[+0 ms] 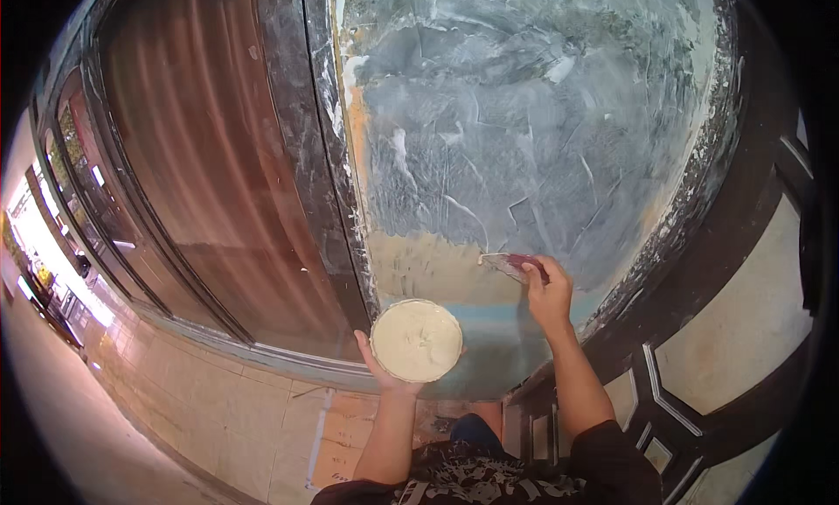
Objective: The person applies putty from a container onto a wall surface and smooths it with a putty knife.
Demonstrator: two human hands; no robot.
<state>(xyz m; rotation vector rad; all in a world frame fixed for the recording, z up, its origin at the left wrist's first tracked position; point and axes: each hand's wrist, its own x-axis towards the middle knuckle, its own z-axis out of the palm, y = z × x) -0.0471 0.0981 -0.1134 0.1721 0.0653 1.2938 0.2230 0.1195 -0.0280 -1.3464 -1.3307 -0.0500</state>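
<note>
Here, head view: left hand point(384, 365) cups round bowl point(417, 340) of pale putty from below, fingers curled on rim. Right hand point(549, 291) pinches scraper point(509, 262), blade pressed against grey plastered wall point(524, 129), beside brown shutter point(210, 173).

There were two hands: a left hand point(384, 370) and a right hand point(549, 291). One round pan point(417, 340) of pale putty was visible. One putty knife point(511, 262) was visible. One grey plastered wall point(524, 138) and one brown door point(210, 173) were visible.
</note>
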